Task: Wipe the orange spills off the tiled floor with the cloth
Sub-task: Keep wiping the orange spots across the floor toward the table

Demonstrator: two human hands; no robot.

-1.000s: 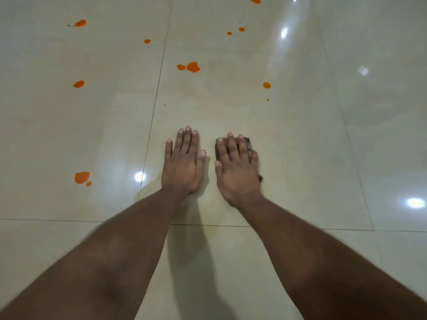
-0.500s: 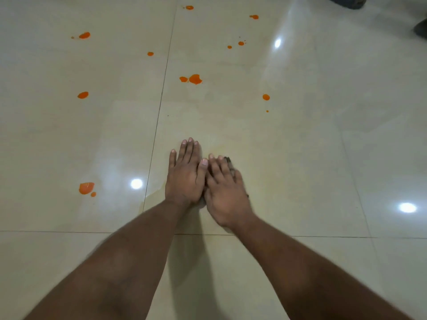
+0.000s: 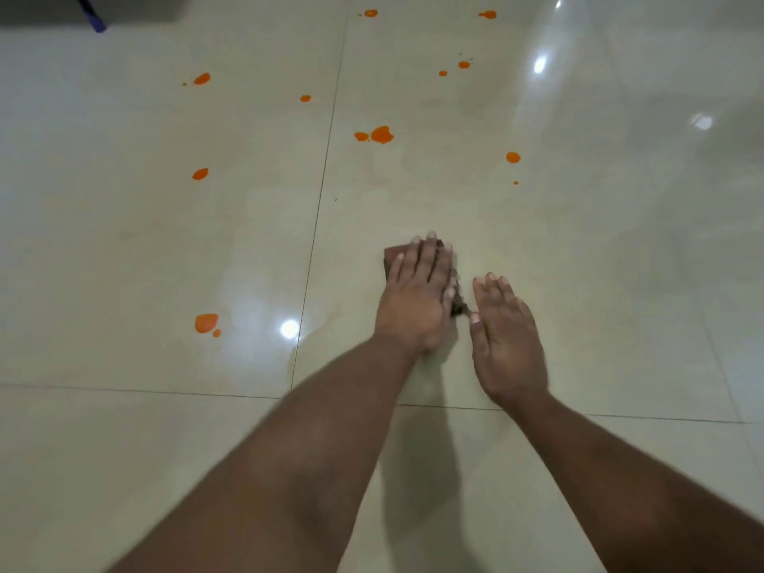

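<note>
While bare tiled floor (image 3: 620,283) lies open to the right, the left hand (image 3: 417,295) presses flat on the dark cloth (image 3: 390,258), well short of the orange spills (image 3: 381,134). Half a second ago the right hand (image 3: 506,341) covered the cloth; now it rests open beside it.

The cloth (image 3: 413,258) under the left hand (image 3: 417,295) is dark brown. The tiled floor (image 3: 578,262) is glossy cream with thin dark grout lines and white light glints. Bright orange spills (image 3: 381,134) dot it ahead and left of the hands; one blotch (image 3: 206,323) lies far left.
</note>
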